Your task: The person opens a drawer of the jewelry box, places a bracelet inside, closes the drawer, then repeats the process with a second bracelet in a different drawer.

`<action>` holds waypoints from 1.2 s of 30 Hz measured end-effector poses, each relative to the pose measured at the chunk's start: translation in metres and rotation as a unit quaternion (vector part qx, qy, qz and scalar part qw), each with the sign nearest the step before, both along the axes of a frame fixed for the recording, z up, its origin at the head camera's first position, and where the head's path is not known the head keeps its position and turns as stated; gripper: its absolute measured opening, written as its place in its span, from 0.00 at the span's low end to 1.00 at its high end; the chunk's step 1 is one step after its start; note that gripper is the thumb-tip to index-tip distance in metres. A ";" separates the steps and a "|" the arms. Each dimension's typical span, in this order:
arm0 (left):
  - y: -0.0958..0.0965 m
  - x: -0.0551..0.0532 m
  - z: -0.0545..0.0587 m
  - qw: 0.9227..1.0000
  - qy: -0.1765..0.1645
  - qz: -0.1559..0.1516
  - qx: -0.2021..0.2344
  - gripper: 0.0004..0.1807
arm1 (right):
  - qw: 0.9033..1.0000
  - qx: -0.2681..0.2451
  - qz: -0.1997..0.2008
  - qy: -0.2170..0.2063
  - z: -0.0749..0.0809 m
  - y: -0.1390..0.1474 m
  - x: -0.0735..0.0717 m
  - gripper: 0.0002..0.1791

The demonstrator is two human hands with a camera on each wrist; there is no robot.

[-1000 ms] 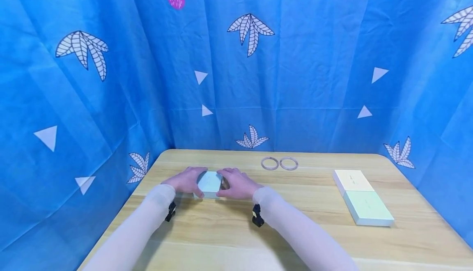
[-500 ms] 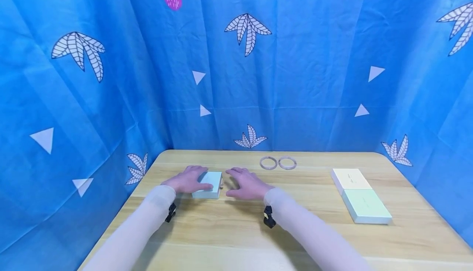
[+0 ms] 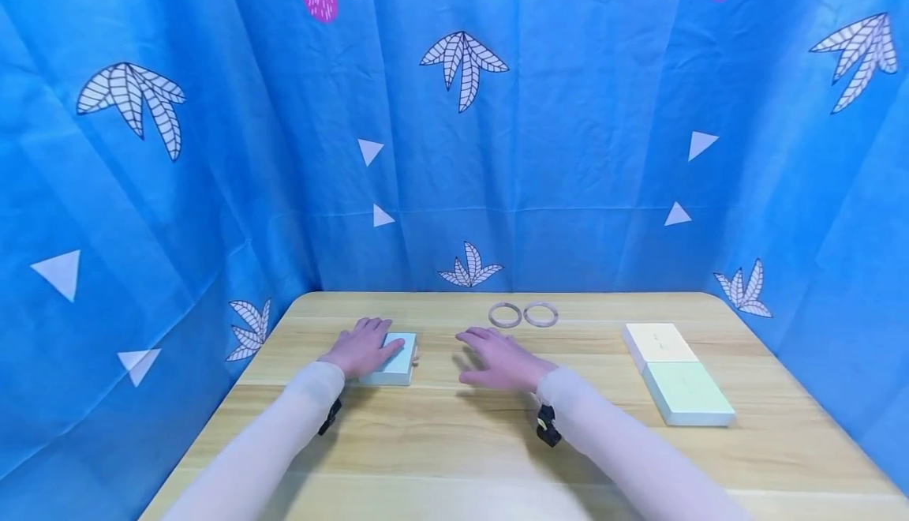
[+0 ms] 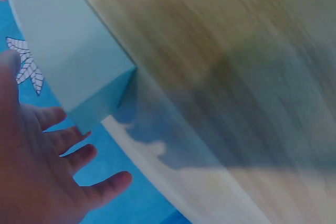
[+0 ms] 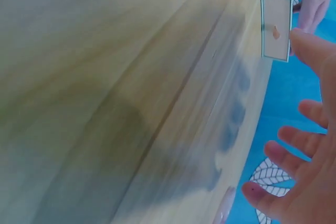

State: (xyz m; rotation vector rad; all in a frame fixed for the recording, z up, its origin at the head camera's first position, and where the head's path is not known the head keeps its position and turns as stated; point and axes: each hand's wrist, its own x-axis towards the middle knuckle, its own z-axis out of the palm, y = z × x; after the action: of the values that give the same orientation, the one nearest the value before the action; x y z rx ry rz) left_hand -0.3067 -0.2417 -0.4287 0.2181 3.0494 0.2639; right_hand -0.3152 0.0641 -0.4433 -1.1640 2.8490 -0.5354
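A small light-blue drawer box [image 3: 396, 363] lies on the left part of the table. My left hand [image 3: 360, 349] is at its left side, the thumb reaching over the top. In the left wrist view the fingers [image 4: 113, 184] are spread and loosely extended by the end of the box [image 4: 79, 40]. The right wrist view shows the box's [image 5: 276, 11] pale end face with a small tan pull tab [image 5: 276, 32]. Further right, my right hand [image 3: 503, 361] hovers over the table, holding nothing, its fingers [image 5: 294, 137] apart and relaxed.
Two pale purple bangles [image 3: 505, 316] lie side by side near the table's back edge. On the right, a cream box [image 3: 659, 342] and a light-green box [image 3: 689, 391] sit end to end. A blue patterned curtain [image 3: 454, 158] surrounds the wooden table [image 3: 440, 458].
My right hand has let go of the blue box's right end and moved away to the right. My left thumb has shifted from the near edge onto the top. The head view has turned slightly right.
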 end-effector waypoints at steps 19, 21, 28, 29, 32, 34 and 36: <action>-0.006 -0.008 -0.021 0.999 0.001 -0.010 0.037 0.36 | 1.000 0.008 -0.009 0.022 0.008 0.055 0.035 0.40; -0.005 -0.007 -0.022 0.999 0.003 -0.010 0.039 0.35 | 0.999 0.014 -0.009 0.029 0.008 0.060 0.041 0.40; -0.004 -0.003 -0.026 0.999 0.011 -0.007 0.033 0.36 | 0.999 0.015 -0.011 0.032 0.014 0.084 0.059 0.41; -0.004 -0.004 -0.026 0.999 0.012 -0.008 0.030 0.36 | 0.999 0.014 -0.013 0.035 0.015 0.089 0.061 0.41; -0.004 -0.007 -0.029 0.999 0.023 -0.009 0.026 0.36 | 0.999 0.015 -0.020 0.044 0.016 0.101 0.064 0.40; -0.005 -0.009 -0.032 0.999 0.030 -0.007 0.022 0.36 | 0.999 0.015 -0.021 0.048 0.017 0.108 0.065 0.40; -0.006 -0.011 -0.035 0.999 0.032 -0.004 0.019 0.36 | 0.998 0.016 -0.021 0.053 0.016 0.115 0.065 0.39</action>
State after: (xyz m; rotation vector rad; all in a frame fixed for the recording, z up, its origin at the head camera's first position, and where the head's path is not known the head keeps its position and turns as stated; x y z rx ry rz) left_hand -0.3176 -0.2479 -0.4639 0.2462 3.1088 0.3214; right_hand -0.2500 0.1788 -0.4272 -1.1627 2.9649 -0.4401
